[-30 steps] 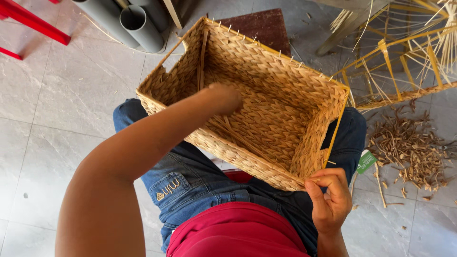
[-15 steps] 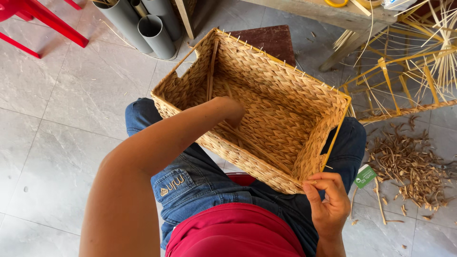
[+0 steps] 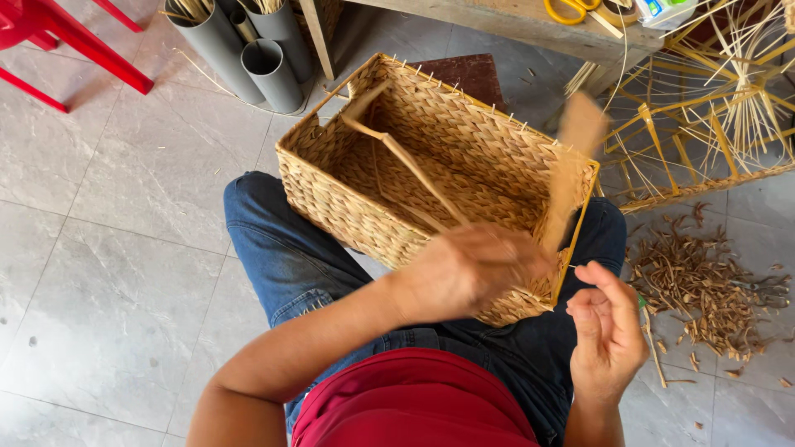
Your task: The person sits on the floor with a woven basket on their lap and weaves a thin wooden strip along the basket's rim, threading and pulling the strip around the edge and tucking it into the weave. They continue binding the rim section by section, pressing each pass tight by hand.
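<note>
While a woven rectangular basket rests on the lap, left hand blurred, fingers clenched on a flat fibre strip, right hand pinching a thin strand at the basket's near corner, green-and-white packet on the tabletop.

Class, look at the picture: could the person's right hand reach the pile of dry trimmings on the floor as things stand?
Probably yes. The right hand hovers at the woven basket's near corner, and the pile of trimmings lies on the floor just to its right with nothing between them. The left hand is busy pulling a strand.
</note>
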